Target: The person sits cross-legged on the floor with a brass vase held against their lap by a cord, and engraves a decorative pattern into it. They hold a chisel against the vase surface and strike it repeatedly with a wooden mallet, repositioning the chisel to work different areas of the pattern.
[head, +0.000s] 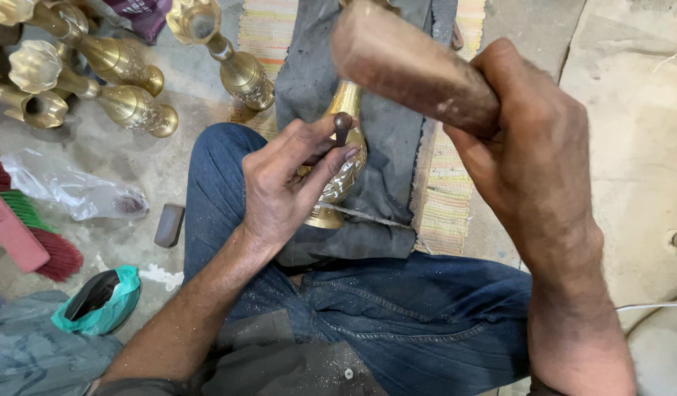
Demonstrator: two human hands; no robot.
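At frame centre, the left hand (283, 187) pinches a small dark punch (342, 128) against a brass vase (342, 165) lying on grey cloth (389, 147). At upper right, the right hand (532, 158) clenches a wooden mallet (408, 70) raised above the punch. More brass vases (126, 84) stand at upper left.

Soft, even daylight fills the scene, fairly bright, with only faint shadows on the floor (631, 147). Small highlights glint on the brass vases (126, 103) at the upper left. The wooden mallet (411, 70), close to the lens, looks slightly blurred; wide-angle stretch shows toward the edges.
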